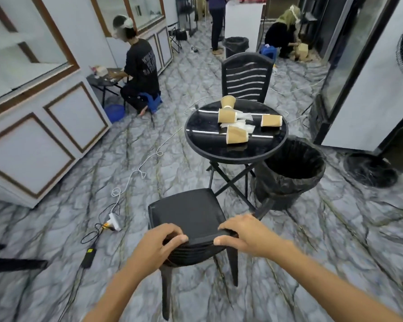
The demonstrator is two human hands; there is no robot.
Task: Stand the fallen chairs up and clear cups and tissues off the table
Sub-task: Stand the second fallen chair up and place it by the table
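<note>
A black plastic chair (189, 212) stands upright right in front of me, its seat facing the round black table (235, 152). My left hand (158, 245) and my right hand (244, 233) both grip the top edge of its backrest. A second black chair (246, 77) stands upright beyond the table. On the tabletop lie several brown paper cups, one near the front (236, 135), one at the right (271, 120), one on its side (227, 116) and one upside down (228, 102) at the back. Crumpled white tissues (242, 123) lie among them.
A black-lined bin (291, 173) stands right of the table. A white cable, power strip (114, 221) and black adapter (89, 257) lie on the floor to the left. White cabinets line the left wall. A fan base (370, 169) sits at right. People crouch and sit further back.
</note>
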